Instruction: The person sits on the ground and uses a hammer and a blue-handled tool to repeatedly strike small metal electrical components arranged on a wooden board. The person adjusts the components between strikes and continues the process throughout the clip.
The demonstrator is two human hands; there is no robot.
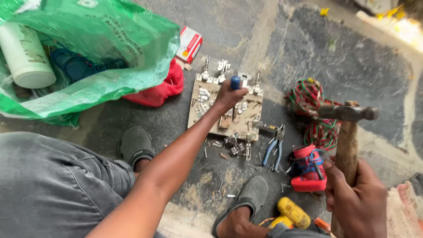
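While the left hand [229, 94] grips a blue-handled tool [235, 83] upright on the wooden board [207, 119], the right hand's [357, 194] fingers clasp a raised hammer [348, 115], seemingly poised to strike squarely.

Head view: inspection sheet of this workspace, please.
Surface: dark stone floor, dusty.
Job's things: wooden board with metal hinges; blue-handled tool; hammer.
Clutter: pliers, loose screws, yellow drill, green sack, red bag, small box.
Grips: left hand holds the tool upright on the board; right hand holds the hammer raised.
Cables: red-green wire coil.
Surroundings: grey shoes.
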